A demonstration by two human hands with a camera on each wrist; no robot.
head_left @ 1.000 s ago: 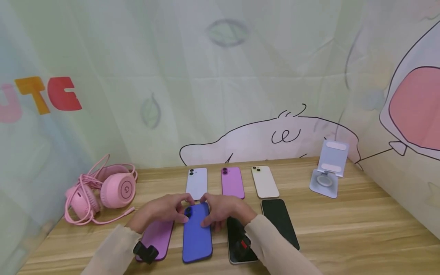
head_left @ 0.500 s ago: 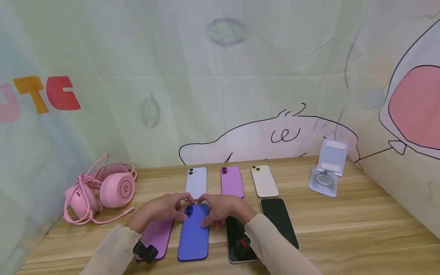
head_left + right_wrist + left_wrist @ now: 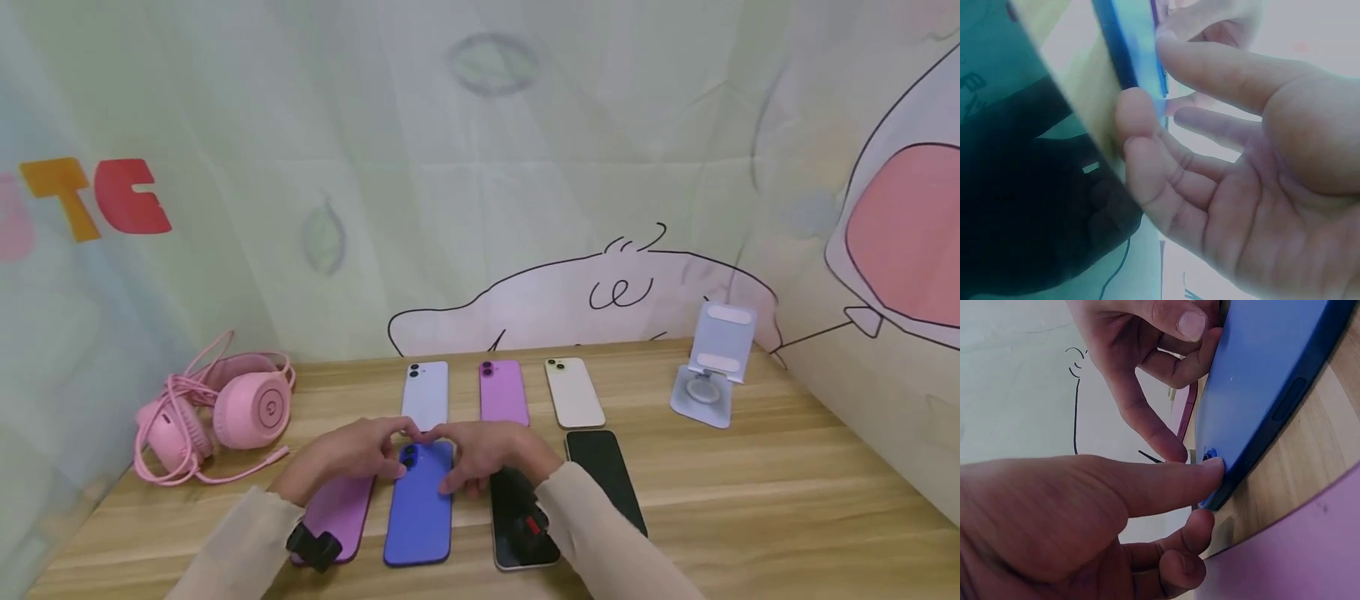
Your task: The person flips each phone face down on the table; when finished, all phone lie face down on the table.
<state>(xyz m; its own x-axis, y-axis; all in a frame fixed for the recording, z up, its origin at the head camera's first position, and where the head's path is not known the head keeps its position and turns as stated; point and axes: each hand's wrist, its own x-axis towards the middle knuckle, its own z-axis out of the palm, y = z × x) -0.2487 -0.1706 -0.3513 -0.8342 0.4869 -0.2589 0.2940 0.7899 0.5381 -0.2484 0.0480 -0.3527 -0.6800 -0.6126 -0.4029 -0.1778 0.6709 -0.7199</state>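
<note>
A blue smartphone [image 3: 420,521] lies camera side up on the wooden table, in the middle of the near row. My left hand [image 3: 358,450] holds its upper left corner, thumb [image 3: 1200,475] beside the cameras. From the other side my right hand [image 3: 486,450] holds the upper right edge, with the thumb on the back and the other fingers curled along the side. The index fingertips meet at the phone's top end. A purple phone [image 3: 347,508] lies to its left, partly under my left wrist. To the right, a phone with a dark screen [image 3: 504,537] is partly covered by my right forearm.
Behind stand a row of phones: pale blue [image 3: 427,396], purple [image 3: 504,396] and cream [image 3: 574,393]. Another dark-screened phone [image 3: 603,467] lies near my right sleeve. Pink headphones [image 3: 251,408] with a coiled cable sit at the left, a light blue phone stand [image 3: 722,342] at the back right.
The blue phone has turned slightly, its near end swinging left. Both hands have stayed around its top end, and the index fingertips have come together.
</note>
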